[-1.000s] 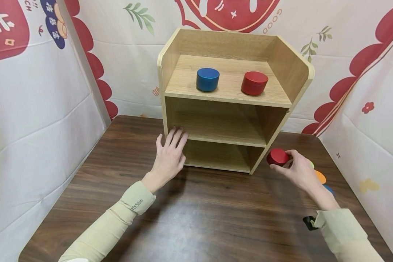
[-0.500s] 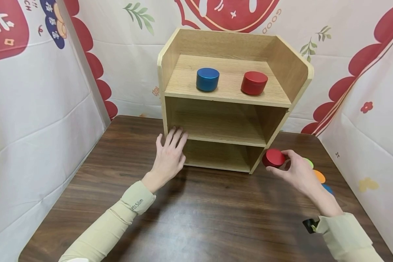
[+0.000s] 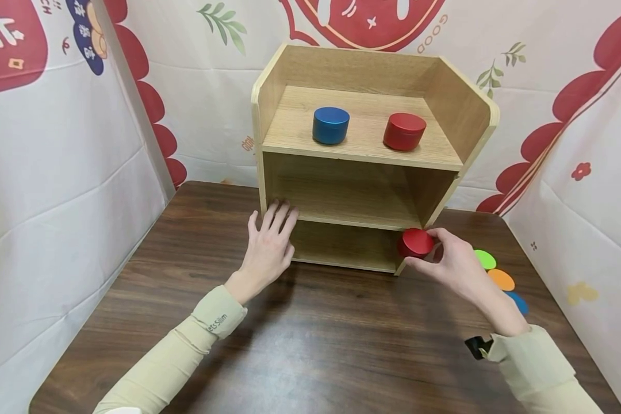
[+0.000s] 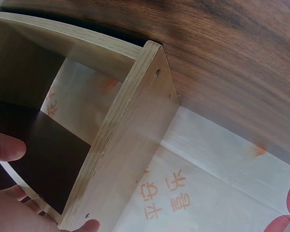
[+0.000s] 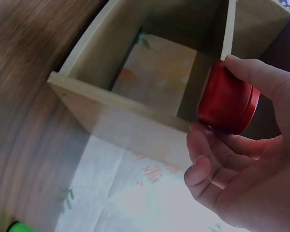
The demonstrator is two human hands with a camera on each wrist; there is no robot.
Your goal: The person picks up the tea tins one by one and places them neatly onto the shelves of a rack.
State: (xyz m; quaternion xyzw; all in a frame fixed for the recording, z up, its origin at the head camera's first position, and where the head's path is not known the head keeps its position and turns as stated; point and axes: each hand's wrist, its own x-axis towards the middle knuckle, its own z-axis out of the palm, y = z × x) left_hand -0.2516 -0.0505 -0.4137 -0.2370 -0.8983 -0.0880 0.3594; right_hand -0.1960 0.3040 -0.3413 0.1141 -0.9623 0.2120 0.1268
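My right hand (image 3: 463, 267) pinches a round red tin (image 3: 416, 242) between thumb and fingers, before the right front edge of the wooden shelf unit (image 3: 359, 161). In the right wrist view the red tin (image 5: 227, 100) is tilted near the edge of the middle board. My left hand (image 3: 265, 250) holds the unit at its left front. Seen from the left wrist, the thumb (image 4: 8, 147) lies on one side of the middle board and fingers on the other, one fingertip outside the side panel. On the top shelf stand a blue tin (image 3: 330, 125) and another red tin (image 3: 405, 131).
Green (image 3: 485, 259), orange (image 3: 501, 280) and blue (image 3: 517, 302) round pieces lie in a row on the dark wood table (image 3: 315, 339), beside the right forearm. Printed cloth (image 3: 590, 230) hangs behind and at both sides.
My right hand has carried the red tin left and slightly up, from beside the unit to before its right front edge. The left hand stays in place.
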